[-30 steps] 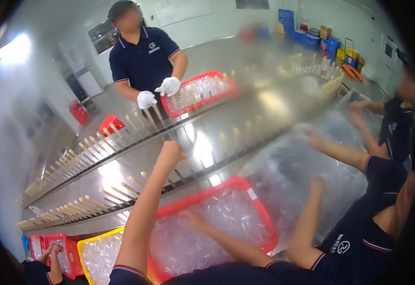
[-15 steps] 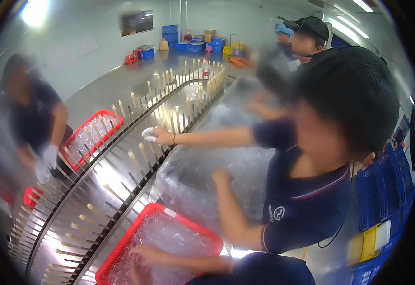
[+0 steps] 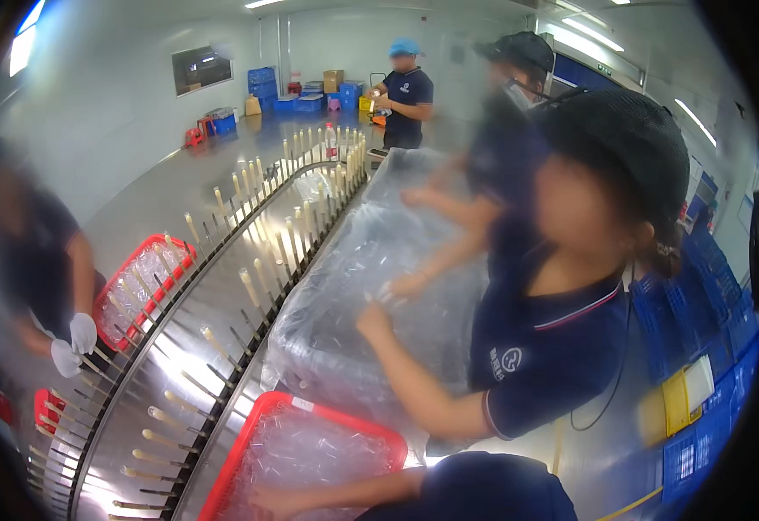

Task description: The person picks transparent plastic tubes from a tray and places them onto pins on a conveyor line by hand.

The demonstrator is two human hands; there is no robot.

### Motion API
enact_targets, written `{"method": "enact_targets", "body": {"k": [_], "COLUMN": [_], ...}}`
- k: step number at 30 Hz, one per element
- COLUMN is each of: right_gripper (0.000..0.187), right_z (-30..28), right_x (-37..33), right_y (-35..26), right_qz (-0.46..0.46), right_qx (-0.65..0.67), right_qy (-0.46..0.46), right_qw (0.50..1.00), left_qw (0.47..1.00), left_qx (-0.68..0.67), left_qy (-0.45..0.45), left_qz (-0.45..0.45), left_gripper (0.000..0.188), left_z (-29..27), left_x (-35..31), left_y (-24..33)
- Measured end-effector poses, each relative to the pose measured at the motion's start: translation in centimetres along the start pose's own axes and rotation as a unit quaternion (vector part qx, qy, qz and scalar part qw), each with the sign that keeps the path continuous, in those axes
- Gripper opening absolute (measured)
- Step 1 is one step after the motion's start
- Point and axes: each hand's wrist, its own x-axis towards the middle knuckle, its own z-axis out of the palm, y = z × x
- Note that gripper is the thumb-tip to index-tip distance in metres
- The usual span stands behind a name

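Wears a short navy sleeve [image 3: 496, 488] on the right arm — dark cloth with a rounded outline, its finer detail too blurred to tell. Leaves the right forearm [image 3: 358, 492] bare, as is the right hand [image 3: 277, 501] — soft-edged with blur.

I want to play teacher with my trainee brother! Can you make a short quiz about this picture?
1. What lies in the red basket nearest the person's right hand?
2. True or false: the co-worker at the left works with bare hands.
3. What colour is the cap on the person standing at the back?
a) red
b) light blue
c) yellow

Key:
1. Lots of small, clear pieces that look like plastic.
2. False: that co-worker wears white gloves.
3. b) light blue
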Motion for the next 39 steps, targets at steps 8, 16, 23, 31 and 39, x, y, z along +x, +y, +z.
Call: {"method": "enact_targets", "body": {"k": [8,16,23,31,39], "right_gripper": [0.040,0.035,0.041,0.038,0.018], "right_z": [3.9,11.5,15.3,24.0,17.2], "right_x": [2.1,2.9,3.3,4.9,6.6], "right_y": [1.6,5.9,4.2,3.1,-0.4], "right_qz": [0.034,0.170,-0.056,0.212,0.198], "right_qx": [0.239,0.429,0.369,0.835,0.788], "right_qy": [0.082,0.097,0.042,-0.103,0.038], "right_qw": [0.967,0.882,0.927,0.497,0.581], "left_qw": [0.990,0.994,0.997,0.975,0.892], "left_qx": [-0.071,-0.071,-0.038,0.152,0.354], "left_qy": [-0.121,-0.084,0.049,0.096,0.166], "left_qz": [-0.020,0.004,0.038,0.128,0.226], "left_gripper": [0.031,0.022,0.043,0.050,0.035], "left_z": [-9.1,-7.8,-11.1,-9.9,-13.5], "left_x": [2.0,0.6,-0.7,-7.3,-4.0], "left_y": [1.2,4.4,9.0,13.7,19.8]}}
